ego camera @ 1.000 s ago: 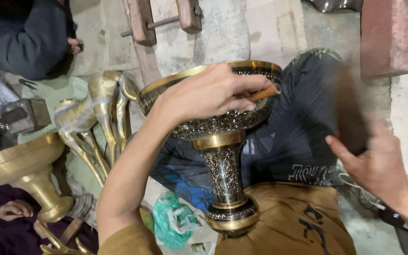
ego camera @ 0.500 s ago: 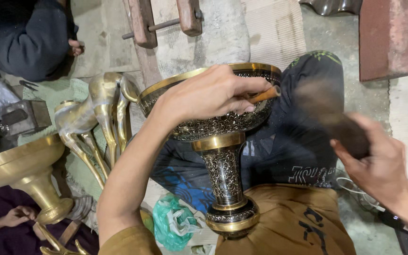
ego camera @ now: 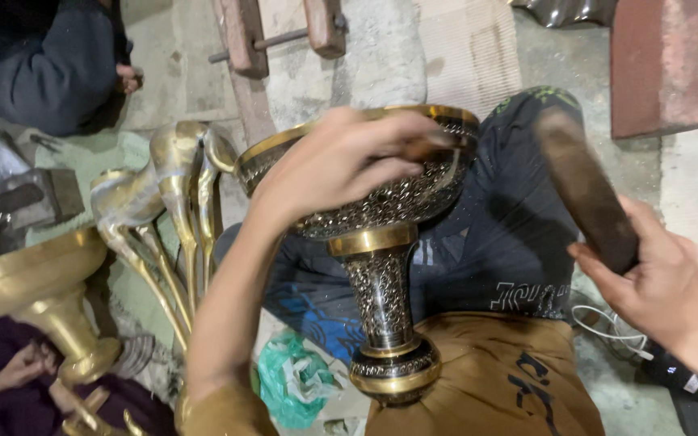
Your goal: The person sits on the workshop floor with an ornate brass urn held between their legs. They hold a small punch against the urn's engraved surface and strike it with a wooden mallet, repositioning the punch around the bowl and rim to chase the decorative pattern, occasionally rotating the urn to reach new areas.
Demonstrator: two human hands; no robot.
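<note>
- The person's lap fills the middle: a dark printed cloth (ego camera: 510,234) over the knee, with an ochre cloth (ego camera: 486,379) below it.
- On that ochre cloth stands a tall engraved brass goblet (ego camera: 381,266), upright with a slight lean, its wide bowl rimmed in plain brass and its foot resting against the cloth.
- To the left, another person in a purple garment holds a plain brass pedestal bowl (ego camera: 26,278); one of their hands (ego camera: 26,363) rests by its foot.
- At top left, a second bystander in a grey sleeve (ego camera: 50,73) sits back from the work.
- Between the two bowls leans a cluster of curved brass spouts (ego camera: 167,194), shiny and unengraved.
- A reddish brick block (ego camera: 660,69) lies at top right on the concrete floor.
- The right hand (ego camera: 656,282) is clenched around a dark wooden mallet handle (ego camera: 587,190), which is raised, blurred, and well apart from the goblet.
- The left hand (ego camera: 341,161) curls over the goblet's rim, fingers gripping a small tool (ego camera: 434,145) pressed to the bowl's far edge; the tool is mostly hidden.
- A crumpled green plastic bag (ego camera: 296,379) lies just beside the goblet's foot.
</note>
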